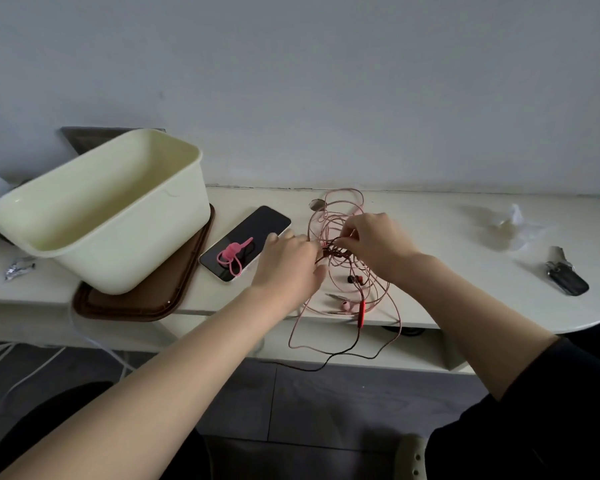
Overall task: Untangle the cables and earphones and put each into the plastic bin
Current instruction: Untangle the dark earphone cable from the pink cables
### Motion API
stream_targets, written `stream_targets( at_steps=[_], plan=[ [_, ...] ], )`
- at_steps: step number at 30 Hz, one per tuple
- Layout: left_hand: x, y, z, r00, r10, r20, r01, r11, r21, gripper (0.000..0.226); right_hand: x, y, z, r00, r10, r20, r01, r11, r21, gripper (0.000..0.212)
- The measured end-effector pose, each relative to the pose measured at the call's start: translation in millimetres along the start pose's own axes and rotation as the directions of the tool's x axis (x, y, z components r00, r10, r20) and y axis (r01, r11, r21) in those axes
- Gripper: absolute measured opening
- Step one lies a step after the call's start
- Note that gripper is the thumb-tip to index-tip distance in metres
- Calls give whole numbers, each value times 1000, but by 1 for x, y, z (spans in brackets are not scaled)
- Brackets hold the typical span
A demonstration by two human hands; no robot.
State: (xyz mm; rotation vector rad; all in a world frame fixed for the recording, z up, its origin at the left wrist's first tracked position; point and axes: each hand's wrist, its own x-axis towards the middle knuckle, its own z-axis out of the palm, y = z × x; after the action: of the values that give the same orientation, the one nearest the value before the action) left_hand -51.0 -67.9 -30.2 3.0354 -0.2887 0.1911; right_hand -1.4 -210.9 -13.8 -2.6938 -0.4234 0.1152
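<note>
On white table [440, 233] centre, left hand [288, 263] and right hand [376, 242] each pinch tangle of pink and dark-red earphone cables [335, 252]; pale-yellow rectangular plastic bin [136, 258], far left, appears empty. Untangling barely begun.

The bin [136, 258] sits on a tray [146, 299] at the table's [430, 230] left end, and the tray juts over the front edge. Just right of the tray lies a phone [257, 223] with a cable tie [231, 254] on it. The cable tangle [333, 216] lies mid-table, with strands hanging over the front edge. A key fob [567, 277] lies toward the right end, with a crumpled wrap [510, 223] behind it.
</note>
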Motion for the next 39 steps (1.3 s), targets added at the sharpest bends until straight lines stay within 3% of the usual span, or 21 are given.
stream_targets(
  at_steps=[5,9,15,22,29,35,39],
  plan=[
    [1,3,-1,998,-62,-2,61,986,-154,19,-3,-7,-1,997,-59,45,58,998,21,16],
    [5,-1,-1,993,-100,62,114,948,-296,17,-4,-5,1,992,-37,124,44,998,-55,28],
    [7,0,-5,979,-175,103,202,851,-484,15,1,2,0,999,19,29,-19,1000,-20,17],
    [8,-5,-7,956,-214,199,287,823,-490,17,0,-3,-2,998,-22,-55,13,987,-158,21],
    [8,-10,-9,943,-287,170,332,755,-565,15,-6,-11,-3,994,-80,78,88,990,-107,27],
    [7,-8,-7,930,-300,213,366,696,-617,31,-10,-14,-6,992,-90,85,93,995,-42,30],
    [8,-8,-8,920,-337,199,379,641,-667,28,-11,-11,-7,989,-120,84,124,992,-37,32]
  ],
)
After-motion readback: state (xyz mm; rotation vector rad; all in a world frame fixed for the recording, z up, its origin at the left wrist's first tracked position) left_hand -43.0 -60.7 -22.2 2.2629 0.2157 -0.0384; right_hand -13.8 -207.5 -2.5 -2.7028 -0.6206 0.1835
